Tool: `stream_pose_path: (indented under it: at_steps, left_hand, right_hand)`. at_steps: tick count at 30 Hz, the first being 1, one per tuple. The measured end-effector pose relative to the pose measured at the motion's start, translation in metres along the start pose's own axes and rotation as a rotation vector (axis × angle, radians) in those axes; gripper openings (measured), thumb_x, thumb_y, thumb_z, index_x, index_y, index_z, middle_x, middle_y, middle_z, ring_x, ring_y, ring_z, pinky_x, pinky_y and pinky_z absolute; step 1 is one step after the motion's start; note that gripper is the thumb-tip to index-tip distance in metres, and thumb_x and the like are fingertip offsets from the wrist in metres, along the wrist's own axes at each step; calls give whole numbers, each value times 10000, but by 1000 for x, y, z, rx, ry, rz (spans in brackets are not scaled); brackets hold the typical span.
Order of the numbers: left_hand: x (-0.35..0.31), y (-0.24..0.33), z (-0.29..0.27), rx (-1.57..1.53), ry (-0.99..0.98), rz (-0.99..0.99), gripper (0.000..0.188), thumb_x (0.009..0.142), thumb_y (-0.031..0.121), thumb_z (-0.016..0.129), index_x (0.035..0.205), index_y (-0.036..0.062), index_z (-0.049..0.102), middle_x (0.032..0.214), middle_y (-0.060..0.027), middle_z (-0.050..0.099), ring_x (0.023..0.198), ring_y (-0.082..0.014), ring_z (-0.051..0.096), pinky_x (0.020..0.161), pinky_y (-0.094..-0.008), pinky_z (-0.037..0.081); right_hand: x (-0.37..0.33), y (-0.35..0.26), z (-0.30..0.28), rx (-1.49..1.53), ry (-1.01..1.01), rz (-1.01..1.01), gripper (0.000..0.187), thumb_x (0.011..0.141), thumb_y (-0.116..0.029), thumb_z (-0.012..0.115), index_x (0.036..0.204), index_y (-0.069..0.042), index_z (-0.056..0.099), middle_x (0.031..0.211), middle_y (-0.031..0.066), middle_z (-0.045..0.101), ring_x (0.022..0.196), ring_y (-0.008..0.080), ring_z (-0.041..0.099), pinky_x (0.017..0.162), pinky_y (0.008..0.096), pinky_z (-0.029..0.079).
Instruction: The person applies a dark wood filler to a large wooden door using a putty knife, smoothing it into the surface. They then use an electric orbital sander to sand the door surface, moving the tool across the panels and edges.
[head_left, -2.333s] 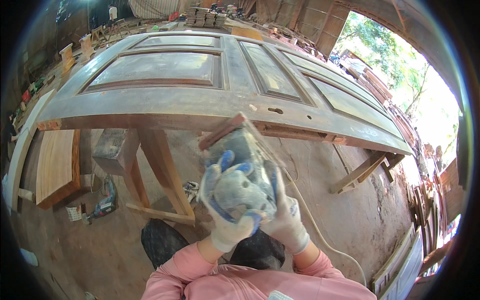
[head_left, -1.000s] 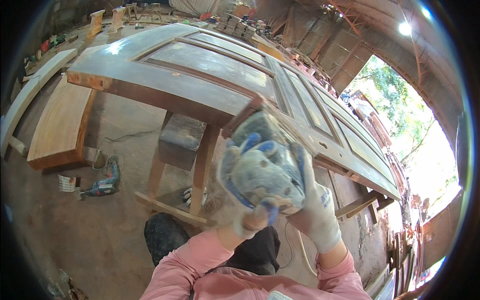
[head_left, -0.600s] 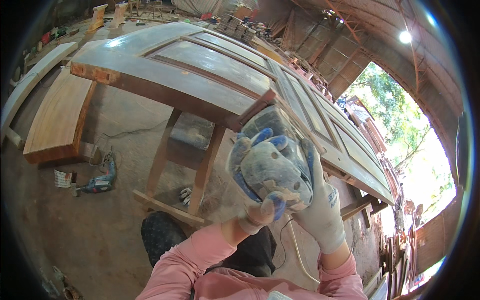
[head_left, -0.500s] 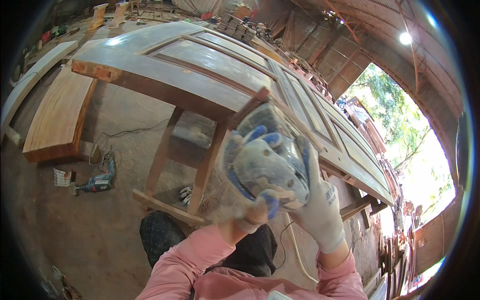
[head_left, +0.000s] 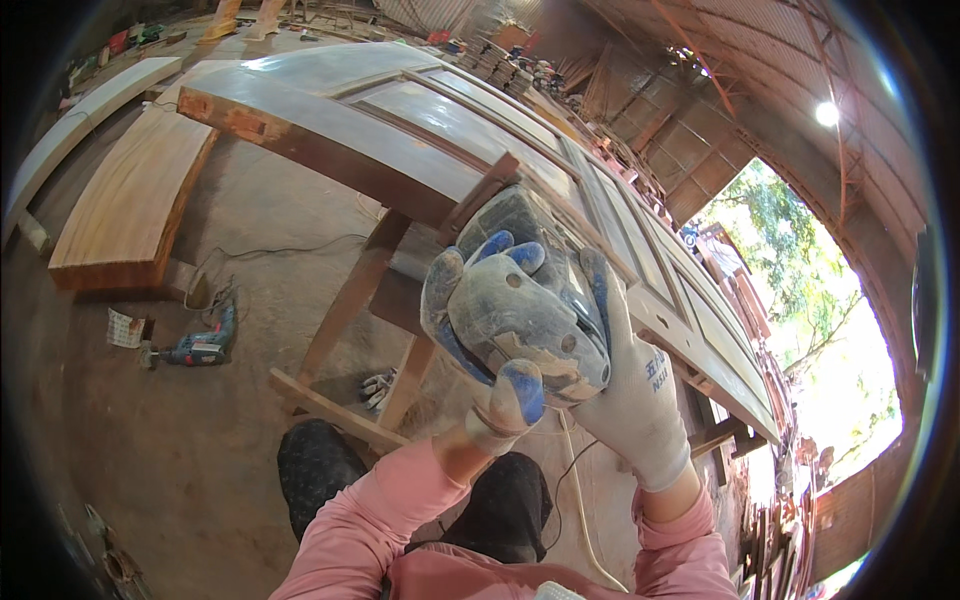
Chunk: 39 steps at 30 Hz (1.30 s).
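A dusty grey power sander is held up against the near edge of a large panelled wooden door. My left hand, in a white and blue work glove, wraps around the sander's left side, its fingers over the body and its thumb near the bottom. On the right side, my right hand, gloved too, grips the tool with its fingers partly hidden behind it. A short reddish-brown wooden strip shows just beyond the sander. The sander's working face is hidden from me.
Wooden trestle legs support the door. At left lie a thick wooden slab, a blue-green power drill and a cable. Loose gloves rest on the floor near my knees. A pale hose runs down beside my right leg.
My view has shifted, so the door's left corner appears farther right and higher. The sander has moved slightly left along the door edge, still in both hands, and looks less blurred.
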<state>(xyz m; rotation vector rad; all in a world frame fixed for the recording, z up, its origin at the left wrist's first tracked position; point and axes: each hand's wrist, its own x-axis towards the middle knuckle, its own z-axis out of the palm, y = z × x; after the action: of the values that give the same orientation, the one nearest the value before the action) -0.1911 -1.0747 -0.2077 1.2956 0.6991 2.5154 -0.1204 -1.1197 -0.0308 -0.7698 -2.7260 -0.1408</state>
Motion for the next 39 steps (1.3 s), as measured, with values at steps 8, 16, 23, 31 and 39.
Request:
stream_pose_path:
  at_steps: [8,16,23,31,39]
  left_hand:
    - [-18,-2,11,17,-24,-22,985,858,369,724,1586,51,141,1524,-221,395,1420,-351,401,1202,-474,305]
    - [-23,-5,14,3,-39,-39,966,863,343,714,1584,43,145,1526,-217,393,1417,-344,403,1201,-467,307]
    - [-10,-2,6,-4,-56,-40,950,867,321,705,1583,37,149,1528,-214,391,1415,-337,404,1200,-461,308]
    - [-3,34,41,-64,-2,8,932,871,296,695,1581,29,154,1530,-210,388,1412,-330,406,1198,-455,310]
    - [-23,0,19,13,-110,-59,914,876,271,685,1580,21,158,1533,-205,385,1410,-323,408,1197,-448,311]
  right_hand:
    - [-10,8,-3,-26,30,9,974,838,-281,820,1579,32,272,1106,235,733,948,431,724,799,437,567]
    - [-5,3,-9,-68,-3,-9,972,834,-262,819,1570,58,270,1081,261,718,925,437,717,790,450,558]
    - [10,-10,-15,-120,-64,7,981,831,-293,795,1576,43,254,1019,240,729,878,412,724,750,433,565]
    - [-50,39,-2,72,-32,137,1104,772,-229,874,1601,38,195,1258,235,689,1097,372,713,886,402,571]
    - [-25,26,-1,-27,29,29,1011,823,-348,823,1565,56,268,1031,238,729,872,385,736,730,422,582]
